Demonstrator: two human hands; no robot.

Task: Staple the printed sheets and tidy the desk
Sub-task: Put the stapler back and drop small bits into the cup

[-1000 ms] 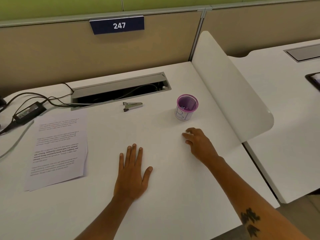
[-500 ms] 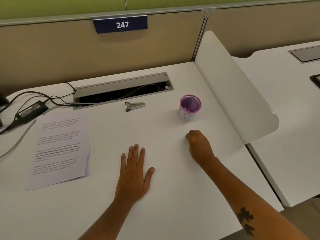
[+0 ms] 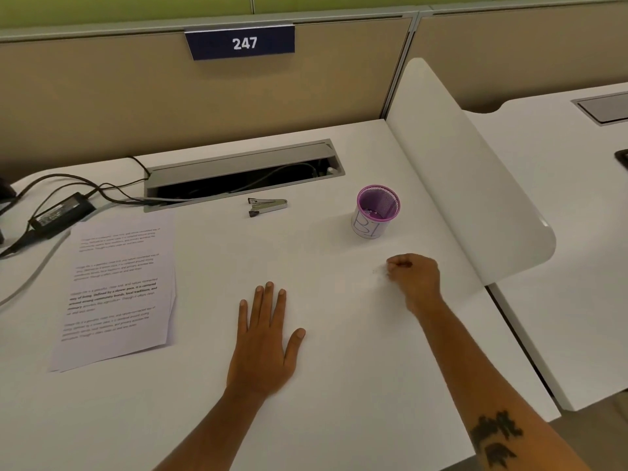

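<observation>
The white desk point(image 3: 339, 385) carries every item of the task, bounded at the right by a curved white divider panel point(image 3: 458, 171) and at the rear by a fabric partition bearing the number plate 247 point(image 3: 240, 43). The cable tray point(image 3: 243, 175) is recessed along the rear edge, lid raised, probably so the cords can drop out of the work area; its interior is dark and hard to read. The printed sheets point(image 3: 115, 287) lie in a slightly uneven stack at the left, well apart from both hands, and no staple can be made out on them. The left hand point(image 3: 263, 341) rests flat on the desk, fingers straight, holding nothing. The right hand point(image 3: 413, 275) is clenched into a fist on the surface just in front of the purple mesh cup point(image 3: 375, 212); whether it encloses anything cannot be determined. The power adapter point(image 3: 63, 209) sits at the far left, its cords partly cut off by the frame. The stapler point(image 3: 266, 206) lies untouched just in front of the tray, between sheets and cup. The small contents of the cup are indistinct.
</observation>
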